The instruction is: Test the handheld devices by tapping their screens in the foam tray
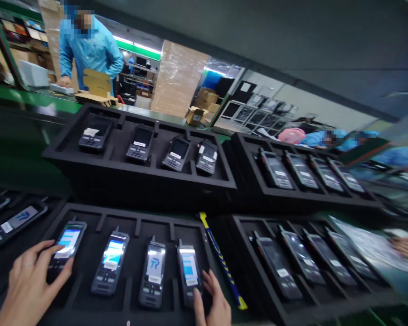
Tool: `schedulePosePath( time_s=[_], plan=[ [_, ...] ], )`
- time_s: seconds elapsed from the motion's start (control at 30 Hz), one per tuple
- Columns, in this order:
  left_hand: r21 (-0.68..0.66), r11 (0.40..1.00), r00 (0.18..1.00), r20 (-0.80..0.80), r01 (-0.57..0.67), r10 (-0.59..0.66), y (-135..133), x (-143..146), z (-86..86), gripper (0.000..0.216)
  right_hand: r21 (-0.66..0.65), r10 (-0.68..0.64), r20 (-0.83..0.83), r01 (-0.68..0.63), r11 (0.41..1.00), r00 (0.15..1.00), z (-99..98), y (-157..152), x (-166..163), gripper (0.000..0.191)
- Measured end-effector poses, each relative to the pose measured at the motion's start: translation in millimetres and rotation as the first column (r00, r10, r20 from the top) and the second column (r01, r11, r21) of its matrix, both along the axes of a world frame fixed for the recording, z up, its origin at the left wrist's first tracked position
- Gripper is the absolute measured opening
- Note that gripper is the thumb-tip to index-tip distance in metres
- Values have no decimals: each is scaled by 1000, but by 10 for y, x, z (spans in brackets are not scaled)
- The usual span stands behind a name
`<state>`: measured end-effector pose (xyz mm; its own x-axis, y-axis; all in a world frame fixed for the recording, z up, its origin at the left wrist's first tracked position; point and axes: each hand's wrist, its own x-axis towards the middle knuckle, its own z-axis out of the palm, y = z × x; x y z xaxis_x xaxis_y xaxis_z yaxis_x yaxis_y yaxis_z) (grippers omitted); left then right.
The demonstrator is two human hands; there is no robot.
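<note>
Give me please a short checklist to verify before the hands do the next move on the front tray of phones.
1. Left hand touches the leftmost phone: ok.
2. Right hand touches the rightmost phone: ok.
3. All four screens in the front tray are lit: ok.
4. Two middle phones lie in their slots: ok.
5. Blue-yellow tool lies outside the tray, beside it: ok.
6. Screen text is readable: cannot tell.

Far left, a person in a blue coat stands by cardboard boxes. A blue-and-yellow stick lies between near trays. Wrapped cartons stand beyond.
</note>
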<state>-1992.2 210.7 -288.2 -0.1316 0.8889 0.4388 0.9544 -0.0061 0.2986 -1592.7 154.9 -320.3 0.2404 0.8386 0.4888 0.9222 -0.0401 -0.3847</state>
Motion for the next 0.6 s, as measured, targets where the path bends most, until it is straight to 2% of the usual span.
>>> schedulePosePath(
  time_s=[0.1, 0.23, 0.4, 0.5, 0.6],
  plan=[
    [-21, 1000, 1000, 1, -19, 19, 168, 2, 41, 51, -92, 77, 63, -71, 993, 995, 204, 86, -58, 46],
    [46, 998, 999, 25, 42, -43, 289, -6, -51, 44, -86, 91, 79, -85, 993, 993, 302, 177, -137, 43],
    [102, 993, 996, 61, 55, -61, 307, 13, -60, 45, -125, 76, 123, -61, 990, 989, 216, 184, -126, 42],
    [63, 996, 993, 97, 57, -63, 305, 63, -5, 50, -104, 114, 116, -102, 989, 987, 137, 190, -22, 44],
    [4, 999, 993, 106, 45, -45, 293, 106, 35, 46, -99, 165, 99, -155, 983, 981, 53, 231, 91, 43]
  ],
)
